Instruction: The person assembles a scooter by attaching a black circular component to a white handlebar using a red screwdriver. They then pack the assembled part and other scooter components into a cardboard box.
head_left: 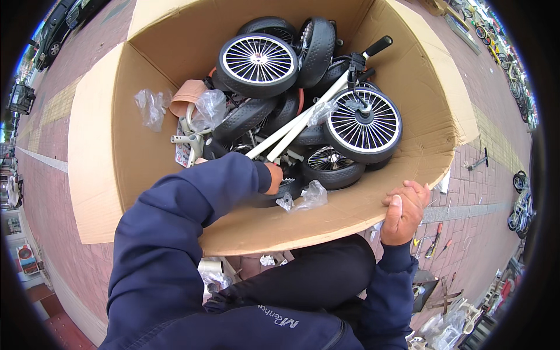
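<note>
A large cardboard box stands open in front of me, filled with small spoked wheels and other bike parts. My left hand reaches down into it beside the lower ends of two white tubes; its fingers are hidden among the parts. Closed over the box's near right edge is my right hand. A black-tyred wheel lies on top at the back, and another wheel leans at the right. Below it, close to my left hand, sits a smaller-looking wheel.
Clear plastic bags and a pinkish cup-shaped piece lie inside the box. Hand tools rest on the brick paving at the right. Several small bikes stand farther right. A dark car is far left.
</note>
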`<state>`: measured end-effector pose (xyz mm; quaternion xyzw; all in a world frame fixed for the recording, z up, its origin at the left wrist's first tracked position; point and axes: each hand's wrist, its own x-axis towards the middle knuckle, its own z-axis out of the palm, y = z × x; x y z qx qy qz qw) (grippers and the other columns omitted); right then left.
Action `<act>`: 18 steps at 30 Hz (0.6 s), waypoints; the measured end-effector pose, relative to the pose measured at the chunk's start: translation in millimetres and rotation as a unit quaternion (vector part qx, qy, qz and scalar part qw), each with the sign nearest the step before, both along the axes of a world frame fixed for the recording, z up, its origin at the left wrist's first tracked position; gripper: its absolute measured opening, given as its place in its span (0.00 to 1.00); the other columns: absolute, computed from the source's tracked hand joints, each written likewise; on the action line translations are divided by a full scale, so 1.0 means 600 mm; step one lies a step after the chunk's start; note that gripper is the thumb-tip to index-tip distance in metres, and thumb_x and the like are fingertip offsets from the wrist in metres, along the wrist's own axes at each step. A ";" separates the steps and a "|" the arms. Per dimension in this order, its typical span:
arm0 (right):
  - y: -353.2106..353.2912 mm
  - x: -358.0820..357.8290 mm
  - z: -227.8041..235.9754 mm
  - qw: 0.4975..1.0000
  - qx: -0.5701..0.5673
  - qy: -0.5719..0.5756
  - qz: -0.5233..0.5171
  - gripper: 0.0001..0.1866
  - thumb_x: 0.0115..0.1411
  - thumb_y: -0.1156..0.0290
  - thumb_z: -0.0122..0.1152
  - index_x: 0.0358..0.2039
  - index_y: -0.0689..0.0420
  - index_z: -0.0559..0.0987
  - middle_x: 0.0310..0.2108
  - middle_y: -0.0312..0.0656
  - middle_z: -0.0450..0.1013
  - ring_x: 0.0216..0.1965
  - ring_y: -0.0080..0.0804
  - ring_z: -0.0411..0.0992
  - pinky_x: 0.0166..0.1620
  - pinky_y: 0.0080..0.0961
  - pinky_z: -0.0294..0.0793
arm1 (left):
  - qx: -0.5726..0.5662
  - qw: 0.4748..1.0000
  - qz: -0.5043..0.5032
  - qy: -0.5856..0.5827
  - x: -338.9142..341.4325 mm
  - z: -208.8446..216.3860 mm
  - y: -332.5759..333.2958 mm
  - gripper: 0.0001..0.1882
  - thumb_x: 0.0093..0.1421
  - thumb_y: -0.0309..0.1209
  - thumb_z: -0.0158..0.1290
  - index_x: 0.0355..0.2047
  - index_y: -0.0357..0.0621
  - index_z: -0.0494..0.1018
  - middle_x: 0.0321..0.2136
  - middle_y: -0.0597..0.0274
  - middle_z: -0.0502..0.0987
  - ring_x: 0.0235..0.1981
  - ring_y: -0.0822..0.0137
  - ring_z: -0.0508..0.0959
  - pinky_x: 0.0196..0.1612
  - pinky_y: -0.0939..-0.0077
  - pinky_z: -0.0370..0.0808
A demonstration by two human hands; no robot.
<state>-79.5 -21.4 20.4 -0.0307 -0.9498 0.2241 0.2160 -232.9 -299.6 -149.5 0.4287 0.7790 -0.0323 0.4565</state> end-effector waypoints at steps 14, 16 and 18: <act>-0.007 -0.011 0.001 1.000 0.002 0.006 -0.007 0.17 0.60 0.64 0.48 0.19 0.58 0.79 0.27 0.41 0.76 0.49 0.47 0.71 0.69 0.51 0.47 | 0.214 0.910 0.324 -0.147 -0.022 0.029 -0.035 0.30 0.53 0.37 0.69 0.50 0.29 0.75 0.40 0.42 0.82 0.43 0.52 0.83 0.50 0.64 0.77; -0.007 -0.010 0.001 1.000 0.005 0.007 -0.005 0.17 0.60 0.64 0.48 0.20 0.58 0.79 0.27 0.41 0.75 0.49 0.48 0.71 0.69 0.52 0.47 | 0.249 0.890 0.358 -0.132 -0.097 0.078 -0.037 0.27 0.57 0.36 0.67 0.50 0.29 0.76 0.40 0.49 0.83 0.41 0.62 0.83 0.48 0.69 0.78; -0.007 -0.011 0.000 1.000 0.006 0.013 -0.004 0.17 0.60 0.65 0.48 0.20 0.58 0.79 0.26 0.41 0.75 0.49 0.48 0.71 0.69 0.52 0.47 | 0.369 0.764 0.477 -0.229 -0.148 0.126 -0.043 0.29 0.55 0.44 0.68 0.47 0.30 0.80 0.38 0.50 0.84 0.37 0.64 0.83 0.45 0.71 0.79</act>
